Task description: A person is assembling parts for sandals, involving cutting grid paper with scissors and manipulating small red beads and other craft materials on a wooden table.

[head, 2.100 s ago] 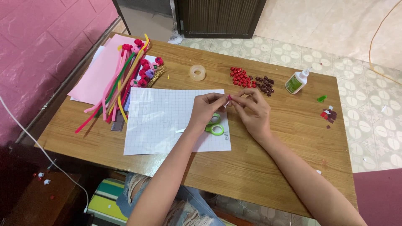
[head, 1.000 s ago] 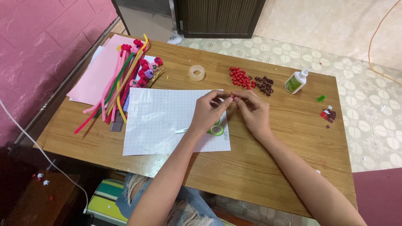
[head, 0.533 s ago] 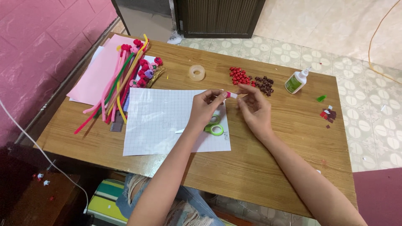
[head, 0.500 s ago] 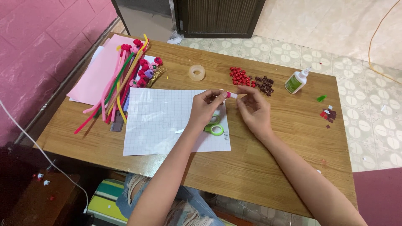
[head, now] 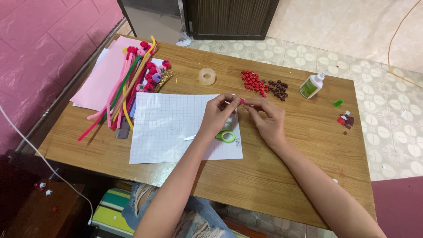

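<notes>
Both hands meet over the right edge of a white grid sheet [head: 172,128] on the wooden table [head: 273,180]. My left hand [head: 217,115] and my right hand [head: 266,120] pinch between their fingertips a small pink-red paper piece [head: 241,101] with a thin white strip at its left. Green-handled scissors [head: 227,135] lie on the sheet just under my left hand. A small white paper scrap [head: 189,138] rests on the sheet beside my left wrist.
Piles of red [head: 253,81] and dark maroon [head: 278,88] folded paper bits lie behind the hands, with a glue bottle [head: 311,85] to their right. A tape roll [head: 207,76], pipe cleaners [head: 125,88] on pink paper [head: 94,88], and paper scraps [head: 344,119] also sit here.
The hands stayed together over the sheet's right edge and kept working the small pink piece, shifting it slightly away from me. Nothing else on the table moved.
</notes>
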